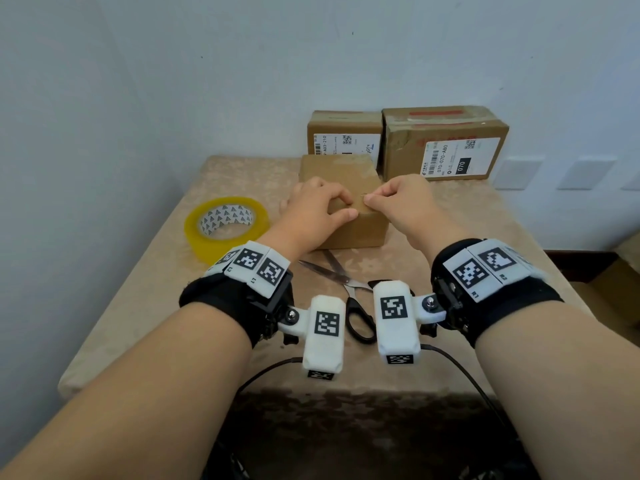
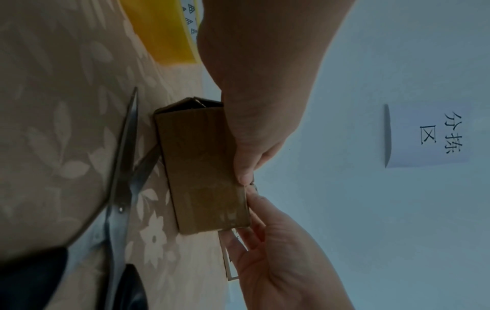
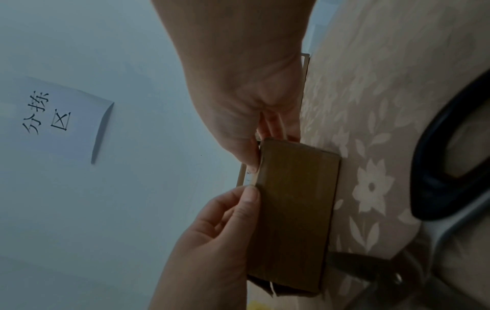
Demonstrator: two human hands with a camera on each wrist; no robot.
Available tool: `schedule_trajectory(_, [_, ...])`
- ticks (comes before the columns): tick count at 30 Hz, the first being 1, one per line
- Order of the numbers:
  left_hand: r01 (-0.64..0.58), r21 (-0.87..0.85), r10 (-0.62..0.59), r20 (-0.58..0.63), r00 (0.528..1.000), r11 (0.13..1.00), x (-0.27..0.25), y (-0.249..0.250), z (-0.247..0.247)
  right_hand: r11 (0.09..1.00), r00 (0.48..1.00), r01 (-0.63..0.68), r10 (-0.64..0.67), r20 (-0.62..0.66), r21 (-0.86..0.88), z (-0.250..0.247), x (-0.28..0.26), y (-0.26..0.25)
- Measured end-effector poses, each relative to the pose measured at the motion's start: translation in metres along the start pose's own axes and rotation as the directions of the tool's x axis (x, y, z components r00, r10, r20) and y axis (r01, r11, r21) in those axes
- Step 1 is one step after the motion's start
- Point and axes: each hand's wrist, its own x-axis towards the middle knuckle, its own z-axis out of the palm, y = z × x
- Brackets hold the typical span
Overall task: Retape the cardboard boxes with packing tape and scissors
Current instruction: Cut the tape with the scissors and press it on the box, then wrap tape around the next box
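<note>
Small cardboard box [image 1: 341, 199]: table [image 1: 145, 271] centre, tape roll [image 1: 225, 225] at its 9 o'clock, scissors [image 1: 343, 292] at 6. Left hand [image 1: 313, 211] curled over the top near edge; right hand [image 1: 398, 202] pinching something fine at the top seam, unidentifiable. Judged light, stiff-walled, prone to slide; steady from above, grip by side walls.

The left hand [image 2: 254, 117] grips the small cardboard box [image 2: 204, 167] from twelve o'clock; the right hand [image 2: 281, 262] pinches at its edge. Scissors [image 2: 124, 167] lie open at nine o'clock, touching the box.
</note>
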Motion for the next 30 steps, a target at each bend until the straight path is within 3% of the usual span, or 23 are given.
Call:
schedule_trajectory(8, [-0.02,0.049,0.022,-0.038,0.999,0.999,0.004,0.0,0.005,0.994,0.992,0.071,-0.08,-0.102,-0.082,0.007,0.003,0.003])
schedule_trajectory(13, [-0.037,0.139,0.035,0.012,0.999,0.99,0.0,-0.004,-0.018,0.989,0.992,0.093,-0.102,-0.075,-0.112,0.006,0.002,-0.001])
schedule_trajectory(16, [0.081,0.295,-0.091,0.02,0.996,0.952,-0.01,-0.024,-0.046,0.971,0.989,0.118,-0.134,-0.062,-0.21,0.005,-0.001,-0.006])
schedule_trajectory(18, [0.158,0.473,-0.223,0.085,0.971,0.867,-0.019,-0.043,-0.055,0.951,0.984,0.141,-0.167,-0.07,-0.276,0.006,-0.004,-0.011])
schedule_trajectory(20, [0.193,0.527,-0.304,0.133,0.943,0.828,-0.028,-0.055,-0.055,0.945,0.982,0.152,-0.178,-0.063,-0.291,0.008,-0.009,-0.016])
schedule_trajectory(26, [0.212,0.34,-0.268,0.127,0.955,0.916,-0.036,-0.051,-0.067,0.916,0.956,0.264,-0.291,-0.047,-0.302,0.014,-0.026,-0.033])
schedule_trajectory(28, [0.262,0.089,-0.269,0.072,0.961,0.961,-0.038,-0.039,-0.084,0.925,0.944,0.317,-0.329,-0.024,-0.209,0.015,-0.034,-0.043])
schedule_trajectory(30, [0.271,-0.224,-0.274,0.017,0.962,0.936,-0.04,-0.024,-0.101,0.944,0.945,0.324,-0.32,0.066,-0.058,0.017,-0.045,-0.053])
